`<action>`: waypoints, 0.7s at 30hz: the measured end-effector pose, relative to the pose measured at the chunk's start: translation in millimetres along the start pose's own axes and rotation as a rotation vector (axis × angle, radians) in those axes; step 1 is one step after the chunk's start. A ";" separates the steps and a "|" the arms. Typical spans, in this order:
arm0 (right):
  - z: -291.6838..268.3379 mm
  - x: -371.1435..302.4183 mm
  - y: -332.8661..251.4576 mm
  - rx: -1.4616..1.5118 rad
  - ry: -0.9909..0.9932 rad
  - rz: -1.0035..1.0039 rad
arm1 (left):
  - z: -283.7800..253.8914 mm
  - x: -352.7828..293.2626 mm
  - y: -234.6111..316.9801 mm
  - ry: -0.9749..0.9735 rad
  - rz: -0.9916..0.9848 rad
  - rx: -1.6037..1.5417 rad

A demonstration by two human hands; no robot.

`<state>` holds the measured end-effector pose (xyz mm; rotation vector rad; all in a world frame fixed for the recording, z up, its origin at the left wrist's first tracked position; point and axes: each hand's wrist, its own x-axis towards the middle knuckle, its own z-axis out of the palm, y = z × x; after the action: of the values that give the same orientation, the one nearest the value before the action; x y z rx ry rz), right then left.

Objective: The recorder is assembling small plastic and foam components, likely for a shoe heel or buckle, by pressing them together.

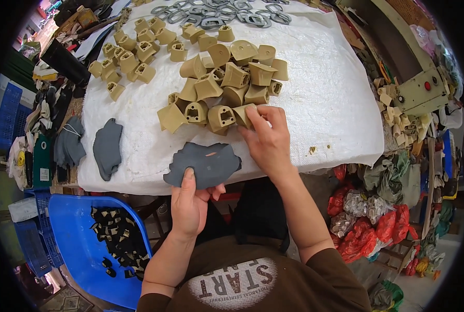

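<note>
My left hand is closed on a dark grey, curved-edged piece of sheet material, thumb on top and fingers underneath, just above the table's near edge. A small light mark shows on the piece. To its right, my right hand pinches a tan shoe heel at the near edge of a heap of similar heels. Several of these heels show hollow ends with holes. On the left side of the white cloth lies another grey piece, apart from both hands.
More tan heels lie loose at the far left. Grey ring-shaped pieces cover the far edge. A blue basin with small black-and-tan pieces stands low at left. A machine borders the right; red bags lie below it.
</note>
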<state>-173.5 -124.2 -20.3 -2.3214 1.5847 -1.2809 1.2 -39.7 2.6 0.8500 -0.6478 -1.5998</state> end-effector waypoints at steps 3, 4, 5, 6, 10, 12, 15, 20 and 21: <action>-20.7 7.7 1.0 0.040 -0.127 0.016 | -1.4 -3.0 -1.0 0.026 -0.005 0.072; -26.9 8.7 2.9 0.036 -0.127 0.015 | -0.9 -3.1 -2.8 0.060 -0.006 0.062; -33.2 9.0 5.5 0.354 -0.144 0.208 | -0.5 -3.3 -3.9 0.094 -0.006 0.053; -40.6 9.5 8.2 0.671 -0.158 0.402 | -0.7 -3.8 -3.9 0.093 -0.006 0.049; -81.1 0.4 9.7 0.131 -0.187 0.080 | -6.7 -7.4 -1.2 0.004 -0.030 0.052; -88.1 -7.3 6.3 -0.052 -0.459 0.168 | -9.2 -9.1 -1.4 -0.023 -0.047 0.027; -78.5 -16.7 6.1 -0.079 -0.401 0.103 | -7.8 -12.1 -4.9 0.005 -0.089 0.000; -54.9 -32.9 15.1 0.018 -0.216 0.106 | -8.0 -17.0 -6.2 0.010 -0.114 -0.046; -53.3 -35.0 14.2 -0.048 -0.185 0.113 | -9.4 -17.7 -6.5 0.016 -0.111 -0.045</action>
<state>-223.3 -82.7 -12.8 -2.2642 1.6748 -0.9839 6.5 -20.8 -4.9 0.8773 -0.5592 -1.6999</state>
